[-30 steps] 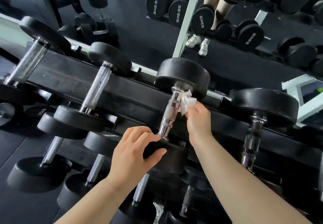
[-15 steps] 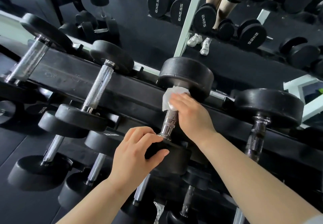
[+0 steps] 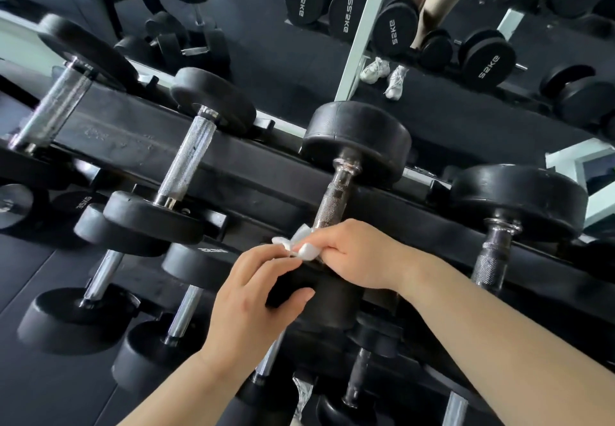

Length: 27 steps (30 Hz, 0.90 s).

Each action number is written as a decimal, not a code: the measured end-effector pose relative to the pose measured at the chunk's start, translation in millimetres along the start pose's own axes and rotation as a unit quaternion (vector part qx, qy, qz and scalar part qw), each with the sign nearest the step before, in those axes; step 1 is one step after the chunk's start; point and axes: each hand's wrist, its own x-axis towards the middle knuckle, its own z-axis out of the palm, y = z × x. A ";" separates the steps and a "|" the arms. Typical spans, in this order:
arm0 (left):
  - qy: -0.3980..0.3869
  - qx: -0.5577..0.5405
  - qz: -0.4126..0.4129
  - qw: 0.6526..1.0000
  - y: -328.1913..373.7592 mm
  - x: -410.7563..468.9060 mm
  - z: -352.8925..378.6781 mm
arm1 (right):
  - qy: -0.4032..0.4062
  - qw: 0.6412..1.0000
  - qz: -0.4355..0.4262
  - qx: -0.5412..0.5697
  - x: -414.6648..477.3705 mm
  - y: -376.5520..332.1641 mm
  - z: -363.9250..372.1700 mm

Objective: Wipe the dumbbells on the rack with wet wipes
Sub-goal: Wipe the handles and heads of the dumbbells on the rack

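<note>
Curling my right hand point(image 3: 356, 256) around the wet wipe point(image 3: 304, 247), I press it to the near end of the dumbbell point(image 3: 332, 199) handle. My left hand point(image 3: 249, 296) grips the dumbbell's near head, fingers bent over it, thumb on its side. The dumbbell lies across the rack point(image 3: 133, 139).

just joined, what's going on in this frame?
A person is wiping a black rubber-headed dumbbell on the top tier of the black metal rack. The right hand holds a crumpled white wet wipe at the near end of the knurled steel handle, while the left hand grips the dumbbell's near head. The neighbouring dumbbells sit untouched.
</note>
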 end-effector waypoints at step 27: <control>-0.004 -0.017 -0.025 1.000 0.4 0.3 -0.2 | -0.006 0.992 0.036 0.123 -9.4 -10.6 9.9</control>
